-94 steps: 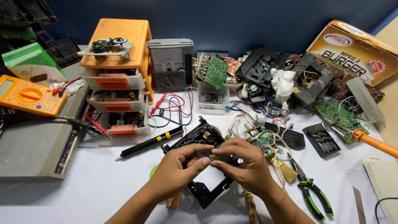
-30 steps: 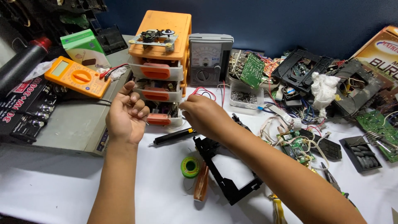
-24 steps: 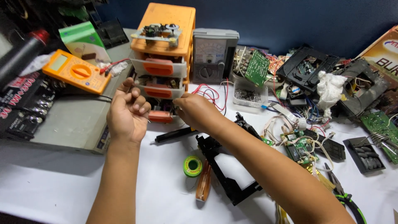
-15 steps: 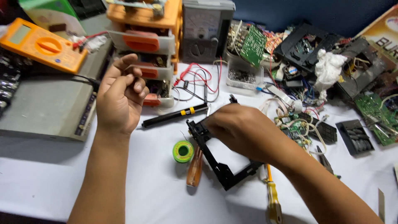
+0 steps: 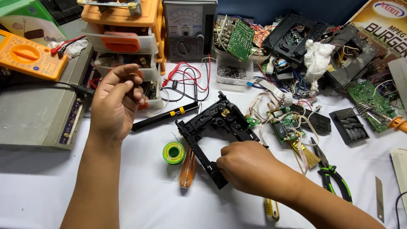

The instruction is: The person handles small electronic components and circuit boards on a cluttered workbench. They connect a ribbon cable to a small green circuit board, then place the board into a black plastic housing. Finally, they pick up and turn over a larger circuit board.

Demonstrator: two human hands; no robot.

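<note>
The right hand [image 5: 248, 167] has come back down from the orange drawer unit [image 5: 123, 29] and now grips the black plastic drive frame [image 5: 216, 127] at frame centre. The left hand [image 5: 116, 101] stays raised and loosely curled, perhaps pinching a small part.

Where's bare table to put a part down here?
Bare white table at near left, between the grey unit and left forearm. A smaller patch between black frame and solder spool. Crowded behind and right: boards, wires, pliers.
</note>
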